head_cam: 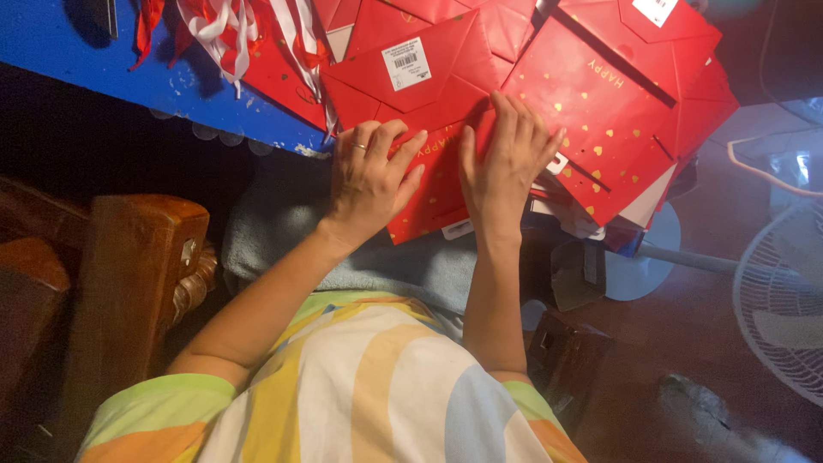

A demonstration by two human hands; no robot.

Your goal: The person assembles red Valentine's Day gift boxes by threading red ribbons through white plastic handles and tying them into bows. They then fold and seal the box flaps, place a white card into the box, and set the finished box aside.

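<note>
Pressing flat, fingers spread, left hand (370, 176) and right hand (506, 159) on a folded red bag (437, 129) at twelve o'clock, mid-crease by the look; next likely calls for firm smoothing along the fold.

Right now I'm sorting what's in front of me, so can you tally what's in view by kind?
Hands on the red paper bag: 2, left hand and right hand
Flattened red paper bags with gold hearts: several overlap, at least 3, including the pressed bag
Red and white ribbon bunch: 1
Standing fan: 1
Wooden chair: 1
Total: at least 8
</note>
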